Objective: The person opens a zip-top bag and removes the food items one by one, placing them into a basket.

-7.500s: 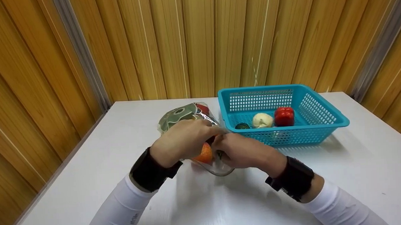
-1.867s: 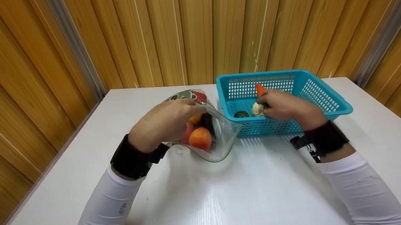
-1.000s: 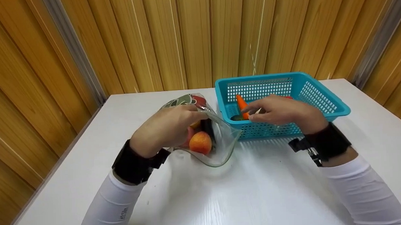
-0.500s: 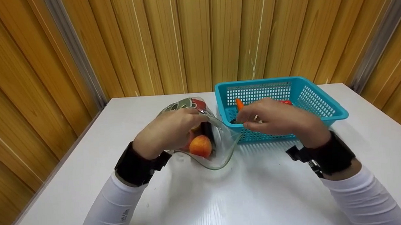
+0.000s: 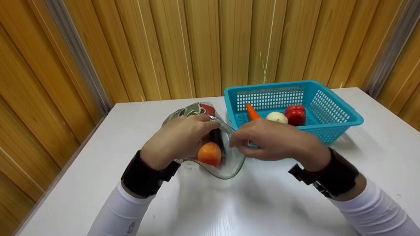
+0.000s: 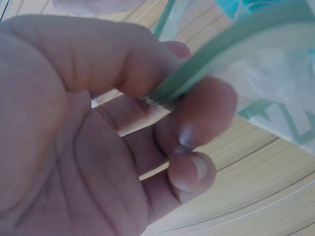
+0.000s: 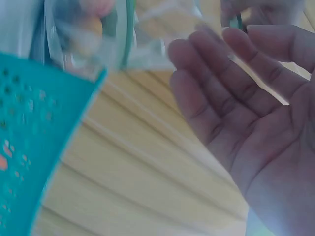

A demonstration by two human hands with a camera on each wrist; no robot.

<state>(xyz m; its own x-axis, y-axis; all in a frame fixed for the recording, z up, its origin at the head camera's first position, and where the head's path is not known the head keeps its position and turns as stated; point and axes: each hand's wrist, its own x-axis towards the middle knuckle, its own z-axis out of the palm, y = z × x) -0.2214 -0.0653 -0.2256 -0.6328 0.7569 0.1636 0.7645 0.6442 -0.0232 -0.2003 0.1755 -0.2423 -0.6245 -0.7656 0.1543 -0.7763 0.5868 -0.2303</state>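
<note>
My left hand pinches the green-edged rim of a clear zip bag between thumb and index finger, and the bag's mouth gapes toward me. Inside lie an orange-red peach and a long dark item partly covered by the hand. My right hand is at the right side of the bag's mouth, in front of the basket. In the right wrist view its fingers are loosely bent with nothing between them. Beyond it, a carrot leans inside the blue basket.
Also in the basket are a white bulb-shaped vegetable and a red bell pepper. The basket stands at the back right of the white table, close beside the bag. A wood-patterned wall rises behind the table.
My right hand went from the bag to the basket with the carrot, let go of it there, and came back left to the bag's mouth. My left hand kept hold of the rim.
</note>
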